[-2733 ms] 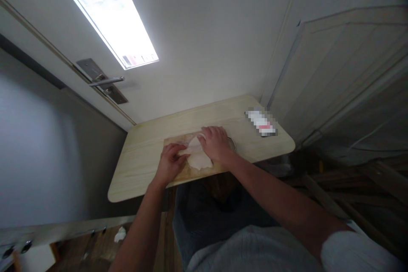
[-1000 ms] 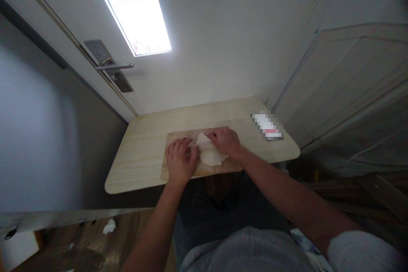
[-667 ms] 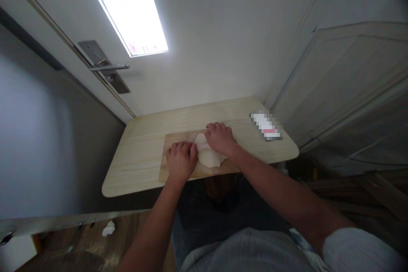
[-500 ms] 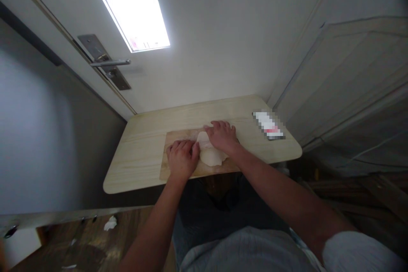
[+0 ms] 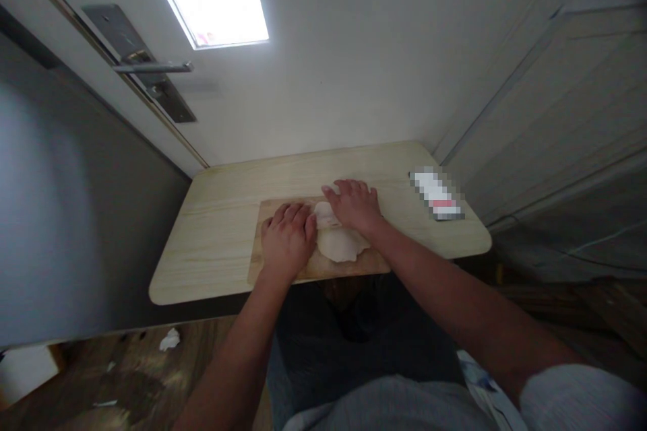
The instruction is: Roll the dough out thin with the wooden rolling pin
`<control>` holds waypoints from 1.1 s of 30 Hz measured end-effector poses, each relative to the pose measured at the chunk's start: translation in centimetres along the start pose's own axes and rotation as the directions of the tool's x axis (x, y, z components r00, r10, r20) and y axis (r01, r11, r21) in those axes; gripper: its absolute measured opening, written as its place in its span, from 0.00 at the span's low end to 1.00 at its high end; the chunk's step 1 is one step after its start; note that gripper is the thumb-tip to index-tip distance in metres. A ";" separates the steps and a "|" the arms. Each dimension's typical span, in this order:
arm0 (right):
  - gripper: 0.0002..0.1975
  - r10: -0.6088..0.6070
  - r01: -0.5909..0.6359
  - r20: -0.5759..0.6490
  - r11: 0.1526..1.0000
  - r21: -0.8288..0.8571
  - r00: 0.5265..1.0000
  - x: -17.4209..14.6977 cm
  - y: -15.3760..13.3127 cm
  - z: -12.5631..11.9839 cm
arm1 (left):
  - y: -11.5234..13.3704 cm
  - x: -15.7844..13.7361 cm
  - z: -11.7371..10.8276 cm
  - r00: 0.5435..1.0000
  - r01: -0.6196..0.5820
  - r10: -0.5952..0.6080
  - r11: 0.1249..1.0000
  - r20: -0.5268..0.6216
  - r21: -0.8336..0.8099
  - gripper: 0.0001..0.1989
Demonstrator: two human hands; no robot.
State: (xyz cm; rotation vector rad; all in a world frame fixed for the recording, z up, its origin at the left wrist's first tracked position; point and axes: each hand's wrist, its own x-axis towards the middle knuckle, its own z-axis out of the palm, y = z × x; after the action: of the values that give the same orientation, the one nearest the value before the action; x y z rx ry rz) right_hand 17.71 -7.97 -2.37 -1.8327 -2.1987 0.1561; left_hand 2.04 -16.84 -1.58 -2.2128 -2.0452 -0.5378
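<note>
A flat sheet of pale dough (image 5: 342, 244) with an uneven edge lies on a wooden cutting board (image 5: 257, 262). My left hand (image 5: 289, 236) rests palm down at the dough's left side, its fingers stretched forward and the thumb beside the dough. Over the right part lies my right hand (image 5: 355, 205), also palm down, with fingers reaching past the board's far edge and the thumb apart. A narrow strip crosses the dough between the hands; it could be a thin rolling pin, but the palms hide most of it.
The board sits near the front edge of a light wooden table (image 5: 202, 236). A phone-like object (image 5: 435, 194), blurred out, lies on the right. Behind stands a white door with a metal handle (image 5: 154, 68). Crumpled white paper (image 5: 170, 339) is on the floor.
Both hands have slid forward over the dough, away from me, and more of its near part shows. The whole view has also shifted slightly.
</note>
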 end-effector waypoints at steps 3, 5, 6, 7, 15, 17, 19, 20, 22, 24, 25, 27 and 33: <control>0.31 0.017 -0.016 -0.050 1.000 0.012 0.999 0.6 0.0 0.3 | -0.1 0.7 0.0 1.000 -0.004 0.004 1.000 0.024 0.023 0.23; 0.31 0.038 -0.037 -0.075 0.999 0.019 0.996 1.0 0.0 0.5 | -0.2 1.2 -0.1 0.999 -0.011 0.010 0.999 0.044 0.033 0.23; 0.31 0.045 -0.043 -0.084 0.999 0.019 0.995 1.2 0.0 0.7 | -0.3 1.5 -0.1 0.998 -0.014 0.012 0.999 0.055 0.037 0.23; 0.31 0.049 -0.048 -0.094 0.999 0.018 0.994 1.4 0.0 0.8 | -0.4 1.7 -0.1 0.998 -0.017 0.014 0.999 0.065 0.043 0.23; 0.32 0.054 -0.054 -0.155 0.999 0.005 0.986 2.9 0.0 1.2 | -1.0 4.0 0.1 0.989 -0.016 0.004 0.996 0.146 0.086 0.25; 0.33 0.059 -0.058 -0.144 0.998 0.008 0.988 3.2 0.0 1.2 | -1.0 4.5 0.1 0.985 -0.014 -0.003 0.995 0.175 0.096 0.25; 0.33 0.060 -0.059 -0.144 0.998 0.008 0.988 3.6 0.0 1.2 | -1.1 5.0 0.0 0.979 -0.018 -0.004 0.994 0.202 0.107 0.25; 0.33 0.058 -0.057 -0.149 0.998 0.007 0.987 3.7 0.0 1.2 | -1.1 5.3 0.0 0.977 -0.023 -0.002 0.994 0.215 0.111 0.25; 0.33 0.048 -0.048 -0.159 0.999 0.005 0.986 4.0 0.0 1.2 | -1.2 5.8 0.0 0.971 -0.030 0.001 0.993 0.239 0.118 0.24; 0.33 0.039 -0.039 -0.161 0.999 0.003 0.986 4.1 0.0 1.2 | -1.2 6.2 0.0 0.966 -0.035 0.001 0.992 0.260 0.124 0.24; 0.33 0.032 -0.032 -0.159 0.999 0.002 0.987 4.2 0.0 1.1 | -1.3 6.3 0.0 0.964 -0.037 0.003 0.991 0.266 0.125 0.23; 0.33 0.013 -0.013 -0.154 1.000 0.001 0.988 4.2 0.0 1.0 | -1.3 6.5 0.1 0.964 -0.036 0.002 0.992 0.267 0.123 0.23; 0.33 -0.025 0.026 -0.149 1.000 0.007 0.988 3.9 -0.1 0.9 | -1.3 6.3 0.3 0.971 -0.021 -0.006 0.994 0.238 0.108 0.24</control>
State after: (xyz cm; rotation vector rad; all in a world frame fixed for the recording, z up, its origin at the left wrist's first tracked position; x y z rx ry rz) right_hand 16.79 -4.09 -2.63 -1.7503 -2.1143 0.0225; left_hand 1.11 -10.64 -0.12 -2.3166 -2.1158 -0.1593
